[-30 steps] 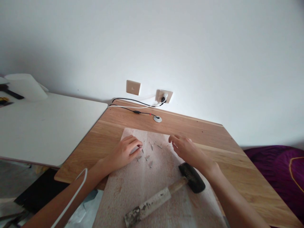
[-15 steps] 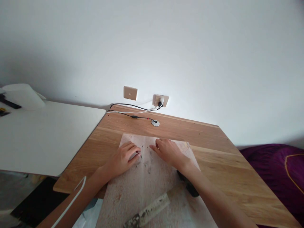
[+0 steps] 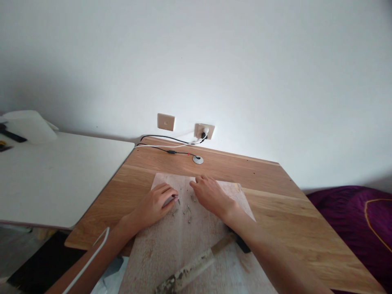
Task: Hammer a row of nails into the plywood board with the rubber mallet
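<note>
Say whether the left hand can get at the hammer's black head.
Probably not easily: the right forearm covers much of the hammer's head in this view; the handle lies exposed on the board.

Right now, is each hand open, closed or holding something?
Left hand: pinched at a metal fastener; hold cannot be told.
Right hand: curled; any hold cannot be told.

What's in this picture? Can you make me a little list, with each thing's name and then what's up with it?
Left hand: at a small metal piece; can't tell if gripped
Right hand: fingers curled, above the board
Hammer: lying on the board, head partly hidden by the right arm
Wooden table: under the board
Purple cloth: far right
</note>
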`<state>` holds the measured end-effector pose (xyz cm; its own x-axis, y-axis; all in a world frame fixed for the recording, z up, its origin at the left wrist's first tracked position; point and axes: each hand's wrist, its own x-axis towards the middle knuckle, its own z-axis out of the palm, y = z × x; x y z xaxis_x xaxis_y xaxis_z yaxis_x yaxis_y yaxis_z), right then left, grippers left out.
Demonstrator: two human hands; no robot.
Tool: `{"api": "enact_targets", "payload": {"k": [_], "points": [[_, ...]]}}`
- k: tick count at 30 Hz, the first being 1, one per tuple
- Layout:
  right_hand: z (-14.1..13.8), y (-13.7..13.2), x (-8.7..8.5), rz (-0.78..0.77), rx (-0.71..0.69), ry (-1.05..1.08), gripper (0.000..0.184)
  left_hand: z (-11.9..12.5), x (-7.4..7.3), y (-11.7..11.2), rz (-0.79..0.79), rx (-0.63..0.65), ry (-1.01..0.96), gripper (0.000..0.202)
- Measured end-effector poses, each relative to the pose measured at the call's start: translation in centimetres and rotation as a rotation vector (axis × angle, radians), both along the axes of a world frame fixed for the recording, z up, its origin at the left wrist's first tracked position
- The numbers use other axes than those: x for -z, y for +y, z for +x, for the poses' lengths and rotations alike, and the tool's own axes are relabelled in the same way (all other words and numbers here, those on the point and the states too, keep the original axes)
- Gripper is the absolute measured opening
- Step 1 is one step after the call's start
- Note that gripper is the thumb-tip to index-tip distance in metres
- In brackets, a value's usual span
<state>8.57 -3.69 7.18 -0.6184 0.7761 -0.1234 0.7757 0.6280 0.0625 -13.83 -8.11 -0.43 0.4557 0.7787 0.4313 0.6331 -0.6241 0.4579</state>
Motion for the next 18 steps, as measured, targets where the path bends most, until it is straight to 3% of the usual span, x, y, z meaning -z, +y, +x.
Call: {"api": "enact_targets", "payload": {"k": [6, 10, 15, 18], "points": [[1.6, -0.1, -1.7, -0.111, -0.010, 0.107, 0.020, 0.1, -0.1, -0.1, 0.011, -0.014, -0.036, 0.012], [4.0, -0.7, -1.2, -0.242, 0.004, 0.286, 0.020, 0.0, 0.2, 0.0, 0.021, -0.013, -0.060, 0.011], [8.3, -1.9, 0.1, -0.180, 0.103, 0.540, 0.027, 0.1, 0.5, 0.0, 0.024, -0.018, -0.077, 0.010], [11.3, -3.6, 0.4, -0.099, 0.242, 0.686, 0.030, 0.1, 0.8, 0.0, 0.033, 0.000, -0.079, 0.010]]}}
